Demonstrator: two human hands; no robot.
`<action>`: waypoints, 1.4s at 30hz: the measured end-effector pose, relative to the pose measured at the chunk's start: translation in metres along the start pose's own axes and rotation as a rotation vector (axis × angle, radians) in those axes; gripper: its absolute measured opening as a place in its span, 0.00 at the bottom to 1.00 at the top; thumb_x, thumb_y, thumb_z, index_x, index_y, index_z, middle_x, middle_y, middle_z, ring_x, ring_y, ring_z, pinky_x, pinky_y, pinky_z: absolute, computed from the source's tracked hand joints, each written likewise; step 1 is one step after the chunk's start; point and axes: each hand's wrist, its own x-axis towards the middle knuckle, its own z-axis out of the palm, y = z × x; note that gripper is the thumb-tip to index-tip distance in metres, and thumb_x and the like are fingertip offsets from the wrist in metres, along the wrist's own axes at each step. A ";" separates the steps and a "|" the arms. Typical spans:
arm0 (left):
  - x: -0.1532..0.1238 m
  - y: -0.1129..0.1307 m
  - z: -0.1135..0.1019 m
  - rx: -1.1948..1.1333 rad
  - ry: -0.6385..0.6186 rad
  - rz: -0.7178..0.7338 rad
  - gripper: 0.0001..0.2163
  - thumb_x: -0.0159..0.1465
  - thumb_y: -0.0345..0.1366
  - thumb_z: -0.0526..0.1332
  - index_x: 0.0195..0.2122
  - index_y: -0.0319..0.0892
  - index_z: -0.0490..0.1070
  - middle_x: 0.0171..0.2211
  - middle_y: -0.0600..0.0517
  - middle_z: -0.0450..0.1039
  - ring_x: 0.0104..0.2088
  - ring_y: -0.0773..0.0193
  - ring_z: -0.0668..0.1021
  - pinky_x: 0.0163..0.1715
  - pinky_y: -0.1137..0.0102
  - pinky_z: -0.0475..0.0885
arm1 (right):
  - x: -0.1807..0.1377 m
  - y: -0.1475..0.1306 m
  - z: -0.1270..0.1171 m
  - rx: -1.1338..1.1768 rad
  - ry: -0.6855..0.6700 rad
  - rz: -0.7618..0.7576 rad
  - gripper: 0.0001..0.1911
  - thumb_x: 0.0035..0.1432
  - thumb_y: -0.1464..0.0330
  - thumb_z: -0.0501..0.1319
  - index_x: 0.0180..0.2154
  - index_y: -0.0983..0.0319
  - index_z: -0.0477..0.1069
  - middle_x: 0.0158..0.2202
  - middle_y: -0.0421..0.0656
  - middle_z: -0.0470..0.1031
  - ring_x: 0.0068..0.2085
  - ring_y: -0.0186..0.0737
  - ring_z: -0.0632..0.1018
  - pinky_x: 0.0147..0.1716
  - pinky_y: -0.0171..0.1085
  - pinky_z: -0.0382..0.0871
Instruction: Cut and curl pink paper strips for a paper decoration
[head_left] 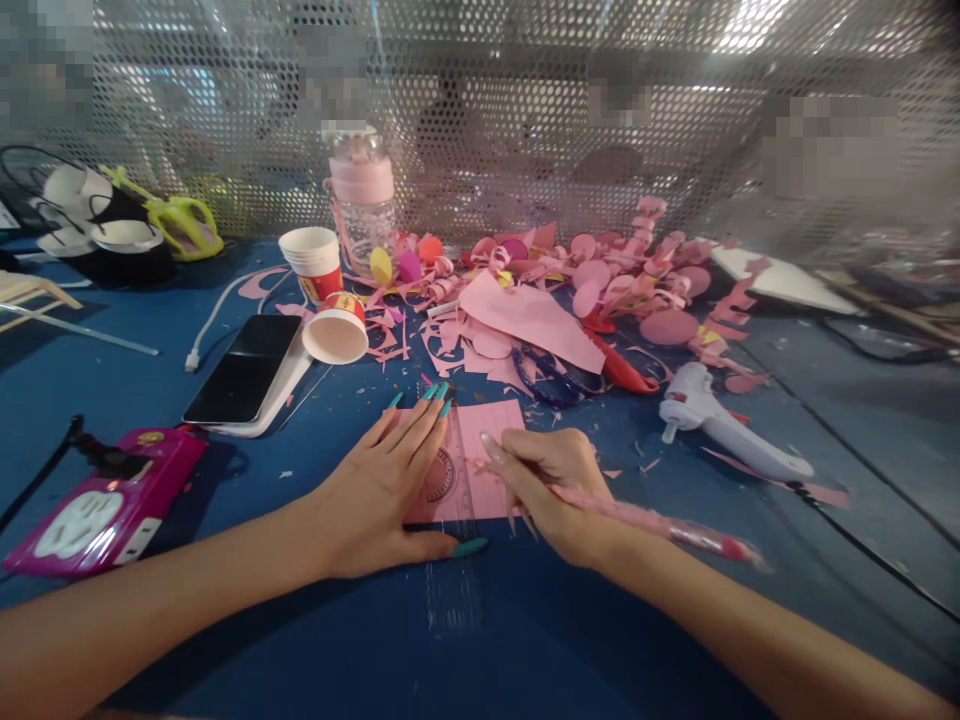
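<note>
1. Head view, left hand (386, 490): lying flat, fingers extended, thumb spread apart; gripping nothing, just bracing a clear ruler (442, 478) on pink paper (491, 425).
2. Right hand (559, 480): fingers closing firmly around a pink pen (645, 517); tip not showing clearly, so can't tell if it's touching.
3. Paper is lying on the blue table (345, 640), under the ruler, right hand hovering over or resting on its right part.
4. Advice: clear plastic is probably sliding easily, so fingers and thumb should be pressing evenly at both ends. Thumbnail is reaching the ruler's right edge; it should be sitting back, leaving the pen room.
5. Scraps (536, 315) are lying beyond; glue gun (731, 420) is resting to the right.
</note>
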 end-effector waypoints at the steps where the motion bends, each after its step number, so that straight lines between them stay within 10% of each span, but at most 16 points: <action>1: 0.000 0.000 0.000 0.000 -0.001 0.001 0.44 0.55 0.62 0.45 0.63 0.36 0.34 0.64 0.40 0.36 0.63 0.50 0.44 0.59 0.53 0.44 | -0.001 0.000 -0.001 0.003 -0.019 -0.020 0.21 0.59 0.69 0.50 0.14 0.61 0.51 0.10 0.34 0.55 0.13 0.26 0.60 0.15 0.30 0.50; 17: 0.002 0.000 0.001 0.013 -0.001 -0.007 0.46 0.53 0.65 0.44 0.63 0.33 0.37 0.63 0.38 0.38 0.63 0.48 0.45 0.58 0.53 0.45 | -0.009 -0.004 -0.009 0.113 -0.177 -0.508 0.17 0.54 0.77 0.49 0.16 0.61 0.52 0.13 0.33 0.50 0.15 0.27 0.56 0.17 0.32 0.50; 23: 0.001 -0.001 0.002 0.015 -0.010 -0.017 0.45 0.54 0.64 0.44 0.63 0.35 0.35 0.64 0.40 0.37 0.63 0.49 0.45 0.59 0.53 0.43 | 0.007 0.009 -0.017 -0.237 0.372 -0.171 0.17 0.59 0.70 0.51 0.18 0.62 0.61 0.14 0.37 0.62 0.16 0.28 0.63 0.18 0.30 0.55; 29: -0.001 -0.002 0.004 0.011 0.032 -0.019 0.45 0.54 0.63 0.45 0.63 0.37 0.31 0.64 0.42 0.36 0.63 0.50 0.45 0.60 0.55 0.43 | 0.024 0.035 -0.021 -0.496 0.178 0.048 0.12 0.59 0.64 0.52 0.32 0.61 0.72 0.31 0.46 0.72 0.31 0.39 0.74 0.27 0.34 0.63; 37: -0.002 -0.003 0.007 0.017 0.056 -0.027 0.45 0.54 0.63 0.45 0.63 0.38 0.30 0.64 0.43 0.35 0.63 0.50 0.44 0.60 0.55 0.44 | 0.020 0.031 -0.014 -0.214 0.364 0.157 0.15 0.55 0.55 0.54 0.30 0.61 0.64 0.30 0.46 0.71 0.31 0.41 0.73 0.28 0.38 0.66; 42: -0.001 -0.002 0.006 0.019 0.037 -0.038 0.45 0.54 0.63 0.45 0.63 0.38 0.30 0.64 0.42 0.34 0.63 0.50 0.44 0.60 0.55 0.44 | 0.014 0.029 -0.013 -0.421 0.363 0.079 0.14 0.57 0.56 0.52 0.33 0.62 0.61 0.33 0.50 0.68 0.33 0.45 0.72 0.30 0.42 0.66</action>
